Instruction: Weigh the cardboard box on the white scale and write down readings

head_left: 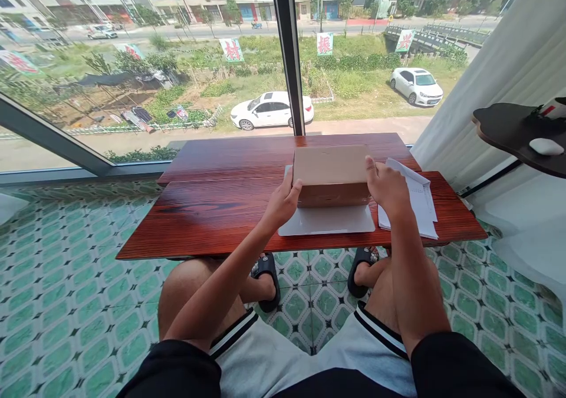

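A brown cardboard box is held between my two hands, its lid down and its front side facing me. My left hand grips its left end, with the thumb at the front corner. At the right end, my right hand is closed round the edge, thumb on top. Under the box lies a flat silver-grey panel that looks like a closed laptop; the box hides much of it. Whether the box touches the panel I cannot tell. White papers lie just right of the box, partly behind my right forearm.
The reddish-brown wooden table stands against a large window with a dark frame post. To the right, a dark wavy-edged stand holds a white computer mouse. A white curtain hangs beside it. My knees are under the table's front edge.
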Tool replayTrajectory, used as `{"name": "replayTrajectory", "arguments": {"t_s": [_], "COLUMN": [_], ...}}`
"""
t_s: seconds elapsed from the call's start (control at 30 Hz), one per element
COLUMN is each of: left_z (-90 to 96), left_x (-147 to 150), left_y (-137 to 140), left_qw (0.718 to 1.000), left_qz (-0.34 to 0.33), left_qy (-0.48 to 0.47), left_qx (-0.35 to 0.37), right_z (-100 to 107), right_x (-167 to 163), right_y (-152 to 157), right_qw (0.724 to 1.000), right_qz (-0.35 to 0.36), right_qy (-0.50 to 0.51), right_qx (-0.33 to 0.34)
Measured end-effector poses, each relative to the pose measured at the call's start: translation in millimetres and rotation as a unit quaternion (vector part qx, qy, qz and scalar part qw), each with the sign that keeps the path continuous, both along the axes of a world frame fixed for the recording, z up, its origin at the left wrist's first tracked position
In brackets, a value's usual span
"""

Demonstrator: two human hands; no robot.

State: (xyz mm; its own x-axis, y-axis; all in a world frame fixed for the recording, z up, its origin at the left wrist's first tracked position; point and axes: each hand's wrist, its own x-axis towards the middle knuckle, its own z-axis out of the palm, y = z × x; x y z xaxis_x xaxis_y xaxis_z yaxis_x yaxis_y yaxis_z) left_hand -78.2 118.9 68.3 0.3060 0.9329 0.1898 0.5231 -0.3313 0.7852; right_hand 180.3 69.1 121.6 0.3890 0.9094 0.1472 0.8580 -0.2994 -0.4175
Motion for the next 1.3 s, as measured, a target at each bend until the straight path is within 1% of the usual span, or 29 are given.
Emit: {"name": "replayTrajectory", "arguments": {"t_s": [0.07, 0.23, 0.37, 0.53, 0.67, 0.9, 1.03, 1.17, 1.3], "left_z": [5.8, 15.2, 21.7, 29.9, 34.0, 41.1, 47.7, 53.5, 59.6], "left_x": [2.1, 4.3, 2.7, -1.6, -7.2, -20.5, -30.1, -39.2, -46.5], "left_y": [-2.8, -7.2, -10.5, -13.4, -13.0, -10.8, -11.0, -11.2, -12.7], "left_qw": [1.0, 1.0, 1.0, 1.0, 0.999, 0.996, 0.995, 0.993, 0.991], "left_qz": [0.011, 0.014, 0.015, 0.02, 0.027, 0.058, 0.082, 0.094, 0.115], "left_qy": [0.002, -0.006, 0.0, -0.008, -0.016, -0.014, -0.01, -0.007, -0.001], "left_qx": [-0.022, -0.026, -0.016, 0.007, 0.027, 0.067, 0.065, 0.068, 0.068], "right_z": [-0.3, 1.8, 5.5, 8.1, 10.2, 13.7, 13.3, 12.4, 10.6], "right_x": [-0.3, -1.0, -3.3, -8.5, -14.9, -29.4, -39.1, -47.4, -55.0], "right_y": [-0.3, -1.0, -3.1, -4.5, -3.0, 0.5, 1.7, 3.7, 5.1], "right_qw": [1.0, 1.0, 1.0, 0.999, 0.997, 0.998, 0.997, 0.996, 0.991], "right_qz": [-0.001, -0.01, -0.016, -0.015, -0.009, 0.008, 0.028, 0.029, 0.042], "right_qy": [-0.006, -0.013, -0.008, -0.002, -0.001, -0.009, -0.001, 0.01, 0.033], "right_qx": [0.008, 0.009, 0.018, 0.049, 0.073, 0.067, 0.075, 0.08, 0.12]}}
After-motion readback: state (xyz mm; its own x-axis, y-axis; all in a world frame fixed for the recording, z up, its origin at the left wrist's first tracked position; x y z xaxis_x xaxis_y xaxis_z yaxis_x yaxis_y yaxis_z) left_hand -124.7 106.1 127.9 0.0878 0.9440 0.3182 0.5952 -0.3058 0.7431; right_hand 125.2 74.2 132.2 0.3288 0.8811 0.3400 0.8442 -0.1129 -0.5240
